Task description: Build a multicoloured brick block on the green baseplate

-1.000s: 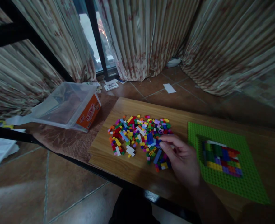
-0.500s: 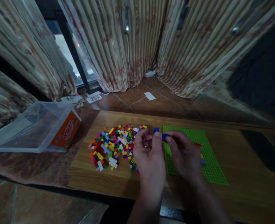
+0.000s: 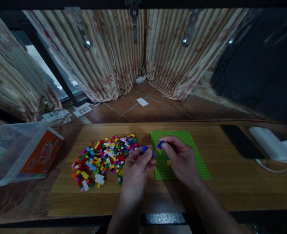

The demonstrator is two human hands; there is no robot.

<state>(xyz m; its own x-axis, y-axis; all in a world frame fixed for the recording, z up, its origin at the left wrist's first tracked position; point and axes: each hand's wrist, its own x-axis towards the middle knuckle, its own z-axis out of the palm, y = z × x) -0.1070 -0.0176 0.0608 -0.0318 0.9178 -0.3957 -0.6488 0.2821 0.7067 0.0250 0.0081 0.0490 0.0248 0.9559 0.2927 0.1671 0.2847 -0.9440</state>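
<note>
My left hand (image 3: 136, 167) is closed around blue bricks (image 3: 144, 149); one pokes out above the thumb and another bit of blue shows by the fingertips. Between thumb and forefinger, my right hand (image 3: 180, 159) pinches a separate blue brick (image 3: 160, 144). A small gap lies between the two hands. Under the right hand is a green baseplate (image 3: 199, 162), partly covered by it. Some coloured bricks, a yellow one (image 3: 168, 162) among them, show beside the right hand's fingers. To the left of my hands spreads a pile of mixed bricks (image 3: 109, 159).
A clear plastic bin (image 3: 17, 139) with an orange label stands at the table's left end. Toward the right lie a black phone-like slab (image 3: 242, 142) and a white block with a cable (image 3: 267, 143). The wooden tabletop (image 3: 104, 203) has striped curtains (image 3: 124, 65) beyond it.
The view has swung to the right. My hands, close together on blue pieces before, are now apart, each with blue in its fingers.
</note>
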